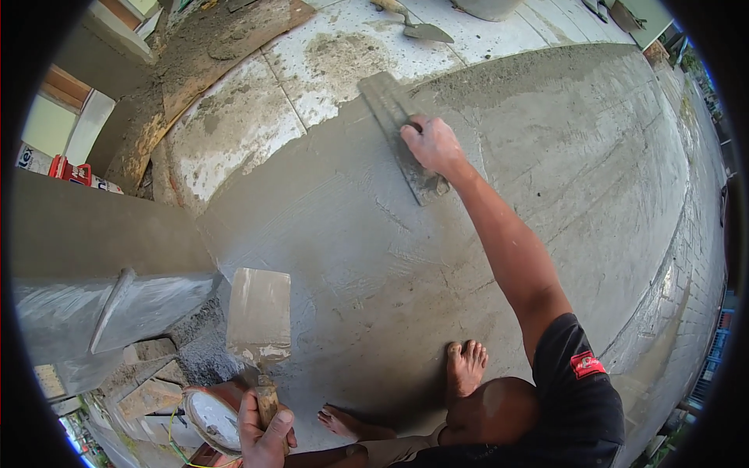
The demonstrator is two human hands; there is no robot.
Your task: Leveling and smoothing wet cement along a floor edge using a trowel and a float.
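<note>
"Fingers of the right hand (434, 147): are they open or closed?"

"Closed. From my seat far away, I see them wrapped around the handle of a long float (388, 117). The knuckles are on top, and most of the handle is hidden under the hand."

"How is the arm?"

"The right arm (519, 261) comes out of a black sleeve (576, 398) at the low right. It reaches far out in front and leans left, with the elbow bent only a little."

"Where is the float, and which way does it point?"

"It is out in front, on the smooth grey cement (328, 234). It is long and thin like a ruler. Its long line runs from far left to near right, so the far end points away and a bit left, by the dirty white tiles (273, 97). I can't tell if one side is tipped up."

"And the left hand (265, 429)?"

"Low and close to the body. Its fingers are curled around the wooden handle of a square trowel (260, 312). That points almost straight ahead, and I see the wide face of its blade. I can't tell if the blade touches the floor. A bucket (226, 392) is just beside the hand, on its left."
</note>
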